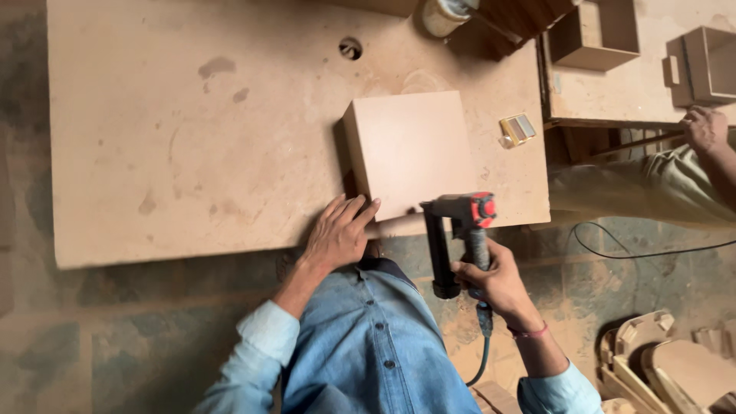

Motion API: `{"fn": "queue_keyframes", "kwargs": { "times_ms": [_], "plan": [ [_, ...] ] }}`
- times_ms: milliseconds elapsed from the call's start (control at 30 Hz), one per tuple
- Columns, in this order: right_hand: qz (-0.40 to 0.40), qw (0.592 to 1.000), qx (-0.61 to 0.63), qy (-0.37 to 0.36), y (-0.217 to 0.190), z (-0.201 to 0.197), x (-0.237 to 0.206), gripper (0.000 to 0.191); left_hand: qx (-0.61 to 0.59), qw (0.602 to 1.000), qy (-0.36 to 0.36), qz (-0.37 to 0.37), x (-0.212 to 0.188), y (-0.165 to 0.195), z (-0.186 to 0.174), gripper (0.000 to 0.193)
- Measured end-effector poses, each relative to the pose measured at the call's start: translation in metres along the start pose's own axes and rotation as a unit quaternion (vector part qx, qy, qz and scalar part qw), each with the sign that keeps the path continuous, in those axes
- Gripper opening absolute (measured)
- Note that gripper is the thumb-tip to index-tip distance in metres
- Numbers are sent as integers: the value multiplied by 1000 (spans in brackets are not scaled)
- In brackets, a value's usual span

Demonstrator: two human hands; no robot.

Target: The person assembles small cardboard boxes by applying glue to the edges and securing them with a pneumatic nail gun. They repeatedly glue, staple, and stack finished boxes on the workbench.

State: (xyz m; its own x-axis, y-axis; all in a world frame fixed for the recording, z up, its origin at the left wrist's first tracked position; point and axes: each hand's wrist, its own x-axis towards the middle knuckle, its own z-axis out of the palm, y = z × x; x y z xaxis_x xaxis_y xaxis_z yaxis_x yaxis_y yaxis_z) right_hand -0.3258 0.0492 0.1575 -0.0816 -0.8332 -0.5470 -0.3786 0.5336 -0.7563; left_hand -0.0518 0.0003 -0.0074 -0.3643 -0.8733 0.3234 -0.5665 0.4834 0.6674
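The right hand (491, 280) is wrapped tight around the handle of a nail gun (460, 230), its red-capped head against the near edge of a brown box (410, 149). The left hand (337, 234) lies flat, fingers spread, pressing the box's near left corner on the dusty desk (192, 130). Beyond, another person's hand (705, 129) rests on a neighbouring bench.
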Motion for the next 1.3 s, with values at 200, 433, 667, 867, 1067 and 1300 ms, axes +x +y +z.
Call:
{"fn": "queue_keyframes", "kwargs": {
  "times_ms": [200,433,667,867,1067,1300],
  "plan": [
    [22,984,137,113,58,-78,28,21,34,997,67,-17,8,24,4,52],
    [-55,918,393,26,150,-160,156,31,38,977,142,-157,44,49,42,38],
    [10,944,328,15,168,-202,251,27,-51,925,178,-331,83,26,67,68],
    [-75,922,-330,188,123,-203,244,35,-136,894,176,-390,112,6,67,50],
    [-147,989,-6,1,22,-101,275,76,-229,840,162,-464,143,2,54,53],
    [-288,956,48,-16,-86,-46,264,81,-273,865,247,-342,154,-37,6,77]
  ]
}}
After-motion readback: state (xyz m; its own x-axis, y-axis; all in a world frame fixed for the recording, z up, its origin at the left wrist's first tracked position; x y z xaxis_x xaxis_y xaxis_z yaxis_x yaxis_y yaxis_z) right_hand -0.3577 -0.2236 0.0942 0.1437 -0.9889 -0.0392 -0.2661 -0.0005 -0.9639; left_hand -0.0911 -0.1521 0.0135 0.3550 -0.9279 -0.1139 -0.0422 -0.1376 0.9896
